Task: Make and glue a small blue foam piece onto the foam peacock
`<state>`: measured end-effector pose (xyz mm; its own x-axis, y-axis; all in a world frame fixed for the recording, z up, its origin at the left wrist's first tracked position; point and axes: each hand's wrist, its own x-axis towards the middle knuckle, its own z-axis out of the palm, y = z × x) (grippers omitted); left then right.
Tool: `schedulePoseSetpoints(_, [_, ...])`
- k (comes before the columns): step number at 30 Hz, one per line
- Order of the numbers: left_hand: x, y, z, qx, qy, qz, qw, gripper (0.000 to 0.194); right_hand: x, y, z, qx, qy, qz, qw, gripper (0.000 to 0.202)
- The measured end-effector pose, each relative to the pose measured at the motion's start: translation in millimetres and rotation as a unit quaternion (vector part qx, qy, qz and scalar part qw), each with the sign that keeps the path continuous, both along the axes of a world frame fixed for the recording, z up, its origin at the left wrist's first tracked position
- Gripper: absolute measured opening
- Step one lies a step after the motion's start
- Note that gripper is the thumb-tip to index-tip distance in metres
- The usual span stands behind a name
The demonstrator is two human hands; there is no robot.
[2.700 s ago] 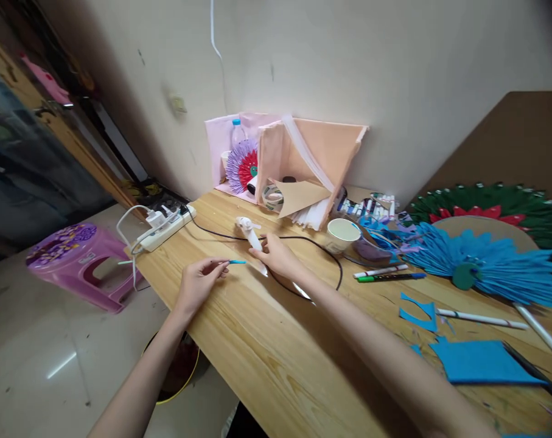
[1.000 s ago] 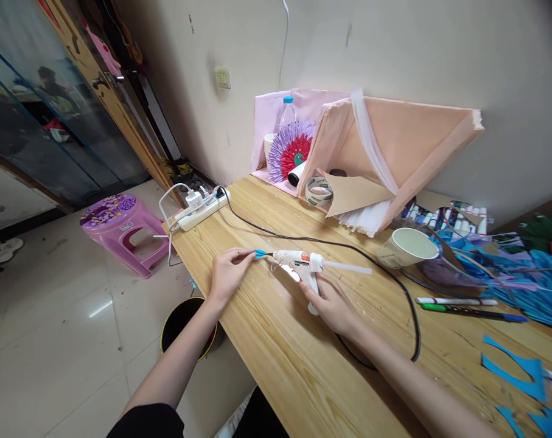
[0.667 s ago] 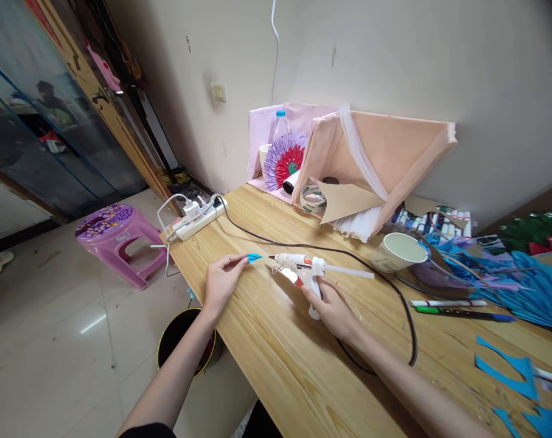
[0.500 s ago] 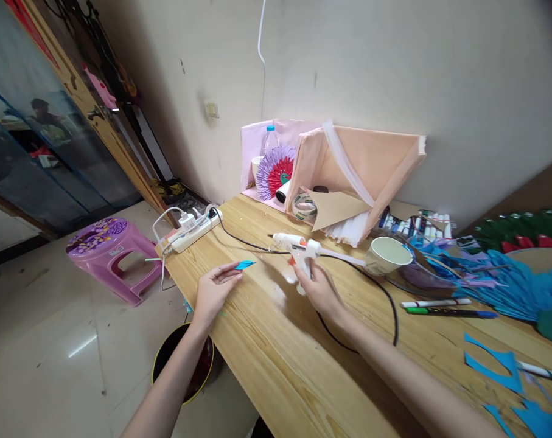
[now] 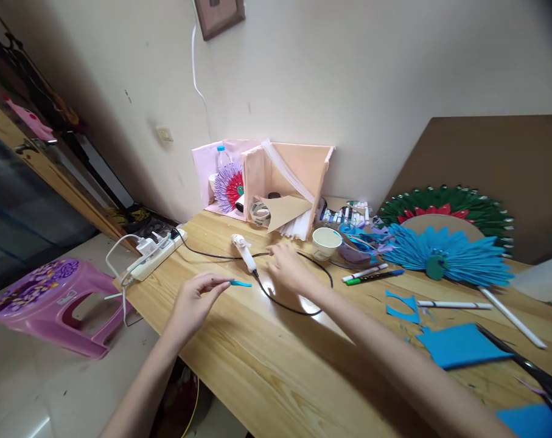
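And the right hand (image 5: pixel 287 267) has let go! Half a second ago it had the white plastic glue gun (image 5: pixel 244 252) by the handle; now the gun rests unheld on the pale wooden table (image 5: pixel 257 353), its thin black cord (image 5: pixel 285 306) looping below the hand. Those right fingers are loose and part-curled just beside the gun, nothing seen in them, though whether they brush the cord I cannot tell. No change of hold on the other side: the left hand (image 5: pixel 198 301) keeps the slim bright-blue strip of paper or felt (image 5: pixel 241 284) in a narrow pinch, its free end poking out over the wood, below the gun in the view. The view has swung right as well, bringing in the whole blue, fan-shaped petalled piece (image 5: pixel 467 258) and the black scissors (image 5: pixel 524 362) at the edge of the flat blue sheet (image 5: pixel 462 345). So: gun down, right hand freed, blue strip still up in the left
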<state>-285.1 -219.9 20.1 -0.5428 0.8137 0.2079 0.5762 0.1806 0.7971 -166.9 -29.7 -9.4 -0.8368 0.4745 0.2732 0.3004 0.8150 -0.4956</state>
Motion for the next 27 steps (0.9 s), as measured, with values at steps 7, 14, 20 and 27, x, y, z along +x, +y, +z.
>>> schedulePoseSetpoints(7, [67.2,78.2,39.8,-0.071,0.078,-0.232,0.967,0.013,118.6,19.1,62.6,-0.159,0.029,0.075,0.984,0.013])
schedulePoseSetpoints(14, [152.3,157.5,45.5,-0.081,0.257,-0.372,0.888,0.012,197.2,45.6,54.5,-0.232,0.076,-0.020,0.969,0.018])
schedulePoseSetpoints(20, [211.0,192.7,49.5,-0.073,0.316,-0.424,0.845,0.021,257.1,57.9,55.4,-0.196,0.103,-0.096,0.970,0.014])
schedulePoseSetpoints(27, [249.2,223.6,40.4,-0.034,0.290,-0.450,0.844,0.025,295.2,73.9,43.5,-0.155,0.137,-0.174,0.963,0.010])
